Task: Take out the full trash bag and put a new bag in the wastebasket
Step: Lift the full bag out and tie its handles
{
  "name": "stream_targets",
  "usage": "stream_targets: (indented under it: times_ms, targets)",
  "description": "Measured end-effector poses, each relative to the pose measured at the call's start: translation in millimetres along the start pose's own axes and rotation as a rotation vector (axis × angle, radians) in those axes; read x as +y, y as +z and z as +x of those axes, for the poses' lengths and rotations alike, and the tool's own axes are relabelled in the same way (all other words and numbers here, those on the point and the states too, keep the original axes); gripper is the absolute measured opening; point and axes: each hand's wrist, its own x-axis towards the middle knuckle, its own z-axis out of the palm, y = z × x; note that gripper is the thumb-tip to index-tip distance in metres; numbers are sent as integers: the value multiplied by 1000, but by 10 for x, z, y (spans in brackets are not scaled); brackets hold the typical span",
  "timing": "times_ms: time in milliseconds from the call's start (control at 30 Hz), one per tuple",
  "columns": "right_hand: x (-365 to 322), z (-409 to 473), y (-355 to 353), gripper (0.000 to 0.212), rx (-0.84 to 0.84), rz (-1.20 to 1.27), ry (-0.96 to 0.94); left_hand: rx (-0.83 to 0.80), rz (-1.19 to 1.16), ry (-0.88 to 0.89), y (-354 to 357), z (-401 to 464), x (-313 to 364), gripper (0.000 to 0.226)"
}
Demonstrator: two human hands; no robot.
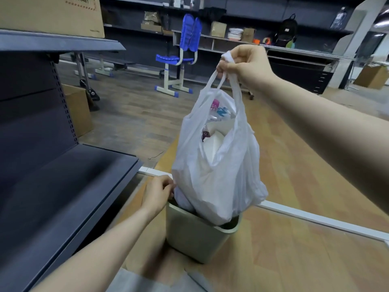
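Note:
A full white plastic trash bag (219,165) hangs by its handles from my right hand (242,64), which is closed around them high above the floor. The bag's bottom is still inside the mouth of the pale green wastebasket (195,239), which stands on the wooden floor. Bottles and white packaging show through the bag's open top. My left hand (156,194) rests on the wastebasket's left rim, fingers curled over it, touching the bag's lower side.
A dark metal shelf unit (63,186) stands close on the left with a cardboard box (52,13) on top. A blue chair (181,57) and long shelves with boxes stand farther back. A white floor strip (315,216) runs behind the basket.

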Motion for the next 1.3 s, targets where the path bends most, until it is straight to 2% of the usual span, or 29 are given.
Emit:
stream_targets:
  times_ms: [67,167,267,467,567,667,733,833,933,1000,1067,1133,1167,1233,1300]
  targets:
    - [13,58,-75,20,75,16,-9,157,-90,39,-33,35,100,16]
    - [49,55,-137,23,-3,-129,27,340,-123,167,-117,125,299,17]
    - [118,38,-191,22,-2,-207,45,344,-107,249,-108,186,388,15]
    - [224,22,-368,25,104,-192,80,544,-236,237,-158,302,585,15]
    - [193,72,-477,27,189,-218,50,582,-258,228,-156,319,682,14]
    - [139,109,-511,22,189,-313,2,512,-269,210,-127,315,614,14]
    - [83,156,-520,25,237,-274,-23,392,-258,181,-72,284,442,15]
    - [31,171,-389,28,81,-356,-18,117,-156,109,39,150,127,16]
    - [86,145,-216,27,-24,-335,7,16,-152,136,12,103,-35,18]
    - [136,141,-175,24,-23,-282,15,95,-196,198,-64,142,25,36]
    - [127,152,-148,22,-31,-249,18,148,-240,254,-137,219,233,73]
    - [85,151,-83,22,-53,-276,-5,69,-217,314,-142,285,476,106]
    - [73,155,-41,22,-59,-281,-17,16,-190,329,-124,306,582,114]
    - [71,151,32,22,-63,-270,-24,-52,-97,285,-69,315,726,113]
    - [111,125,106,14,-81,-246,-4,-37,79,205,11,260,790,104]
